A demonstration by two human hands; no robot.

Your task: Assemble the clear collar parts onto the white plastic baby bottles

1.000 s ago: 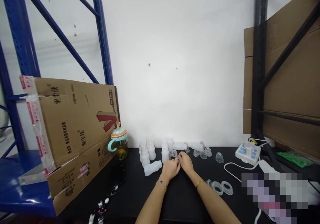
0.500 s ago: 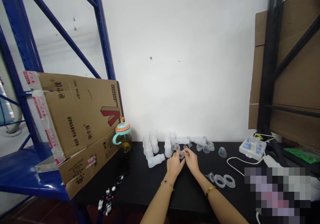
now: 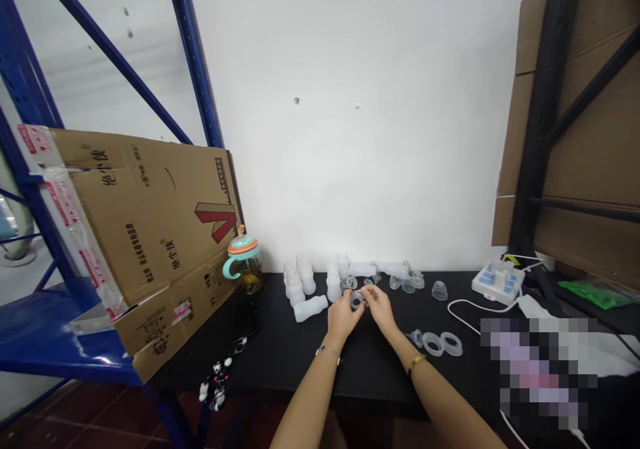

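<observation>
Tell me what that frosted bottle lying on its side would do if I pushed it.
The frosted bottle looks hollow and thin-walled, so probably light for its size. Its rounded body, lying sideways on the black table, would likely roll when pushed. The matte surface may give a fair grip.

Plastic bottles [image 3: 305, 289] stand beyond the hands [image 3: 380, 307], silicone rings [image 3: 434, 344] to their right; black tabletop [image 3: 290, 359] stretches toward the person.

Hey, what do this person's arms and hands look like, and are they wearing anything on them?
The left hand and the right hand are bare, with no gloves, and the forearms show no sleeves. A thin chain bracelet circles the left wrist, and a gold-coloured bracelet circles the right wrist.
</observation>
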